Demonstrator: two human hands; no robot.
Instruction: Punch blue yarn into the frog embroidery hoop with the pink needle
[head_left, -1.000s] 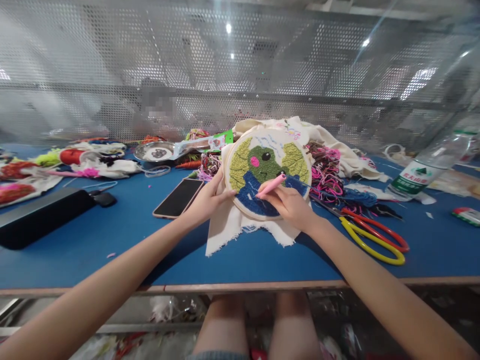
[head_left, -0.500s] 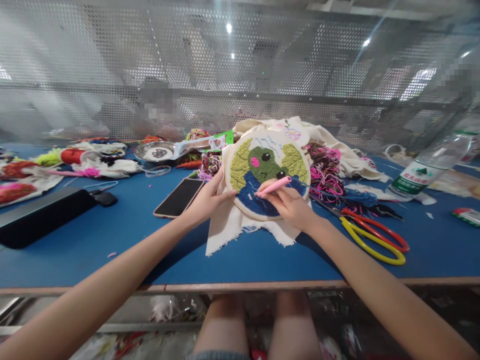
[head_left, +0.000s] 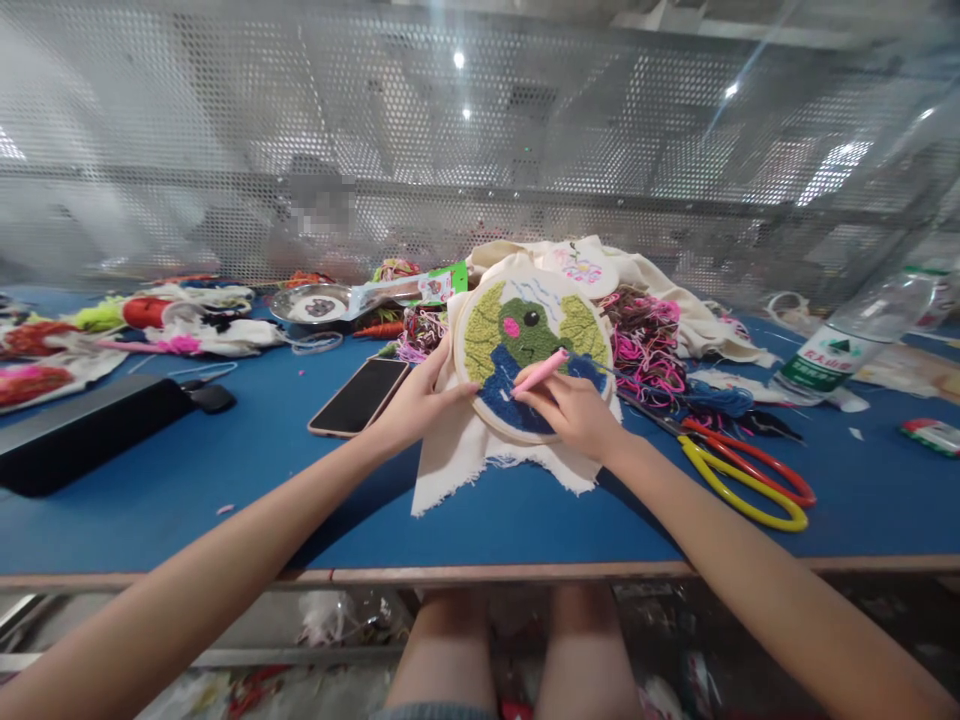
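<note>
A round embroidery hoop (head_left: pixel 480 415) leans up from the table with cream cloth stretched in it. Its looped-yarn picture (head_left: pixel 529 325) shows a green figure with a pink cheek, yellow-green sides and a blue lower part. My left hand (head_left: pixel 420 405) grips the hoop's left edge, thumb on the front and fingers mostly hidden behind. Pinched in my right hand (head_left: pixel 581 412) is a pink punch needle (head_left: pixel 541 371), its tip end down at the blue area. Blue yarn (head_left: pixel 709 393) runs out to the right of the hoop. The needle's very tip is hidden by my fingers.
A phone (head_left: pixel 358 397) lies left of the hoop, and a black case (head_left: pixel 90 430) farther left. Scissors (head_left: pixel 742 475) with red and yellow handles and a plastic bottle (head_left: pixel 832 350) are at right. Tangled yarn (head_left: pixel 649 345) and a metal dish (head_left: pixel 281 303) sit behind.
The hoop has shifted slightly left and turned a little. My right hand has moved slightly left, and the punch needle's back end tilts higher. My left hand keeps its grip.
</note>
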